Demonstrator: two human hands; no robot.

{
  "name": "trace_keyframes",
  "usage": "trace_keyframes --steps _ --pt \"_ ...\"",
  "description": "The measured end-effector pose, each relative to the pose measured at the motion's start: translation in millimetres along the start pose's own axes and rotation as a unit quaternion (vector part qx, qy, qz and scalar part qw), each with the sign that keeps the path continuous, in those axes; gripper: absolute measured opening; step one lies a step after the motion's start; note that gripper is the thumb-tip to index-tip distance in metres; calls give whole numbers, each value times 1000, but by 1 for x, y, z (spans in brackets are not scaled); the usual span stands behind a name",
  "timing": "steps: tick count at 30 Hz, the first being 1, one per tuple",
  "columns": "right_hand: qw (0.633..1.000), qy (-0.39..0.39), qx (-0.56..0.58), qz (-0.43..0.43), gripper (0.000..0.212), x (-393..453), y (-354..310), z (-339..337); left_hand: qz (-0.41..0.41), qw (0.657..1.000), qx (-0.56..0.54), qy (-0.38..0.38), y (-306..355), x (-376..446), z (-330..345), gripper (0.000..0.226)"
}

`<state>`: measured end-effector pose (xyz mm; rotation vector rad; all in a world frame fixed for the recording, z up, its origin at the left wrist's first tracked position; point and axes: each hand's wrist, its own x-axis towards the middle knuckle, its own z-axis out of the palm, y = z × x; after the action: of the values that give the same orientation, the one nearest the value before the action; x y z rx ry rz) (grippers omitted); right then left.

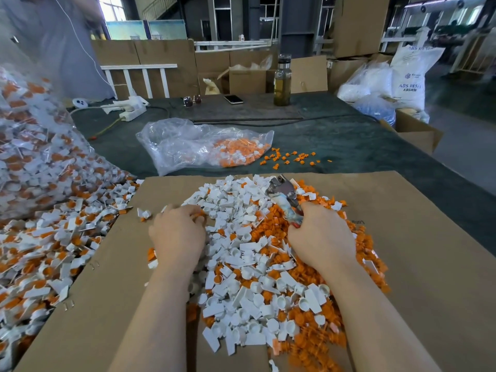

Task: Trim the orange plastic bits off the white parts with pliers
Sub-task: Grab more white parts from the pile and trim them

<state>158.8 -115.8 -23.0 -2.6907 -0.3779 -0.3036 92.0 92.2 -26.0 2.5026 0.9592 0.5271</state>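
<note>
Right hand (320,237) grips the pliers (285,197), jaws up over the pile. Left hand (177,232) curls into white parts (241,253), pinching some.

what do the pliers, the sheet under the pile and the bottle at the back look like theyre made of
Pliers: bare grey metal head with a dull sheen; the handles look coated in patterned plastic or tape, mostly hidden by the right hand.
Sheet: brown corrugated cardboard, matte, with creases and staples at its left edge.
Bottle: clear, glass or hard plastic, I can't tell which; yellowish liquid shows through, dark cap.
</note>
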Motion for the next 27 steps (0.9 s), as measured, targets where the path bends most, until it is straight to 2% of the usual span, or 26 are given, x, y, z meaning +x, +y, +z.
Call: trace_keyframes --steps 3,13,18,21,24,27 --pt "1000 5 4 -3 16 -1 -1 0 11 999 47 1 -1 1 2 27" --pt "1000 3 11 -3 14 -1 -2 1 43 998 29 30 -2 1 9 8" --pt "1000 2 11 -3 13 -1 -3 1 51 998 25 1 -2 3 11 26" --pt "1000 2 15 -3 13 -1 -3 0 43 999 16 3 -1 2 10 22" --pt "999 6 40 -7 12 -1 -5 -2 37 995 -89 1 7 0 6 12" --pt "997 7 77 -23 14 -1 -7 -3 93 971 -218 -30 22 -10 1 16"
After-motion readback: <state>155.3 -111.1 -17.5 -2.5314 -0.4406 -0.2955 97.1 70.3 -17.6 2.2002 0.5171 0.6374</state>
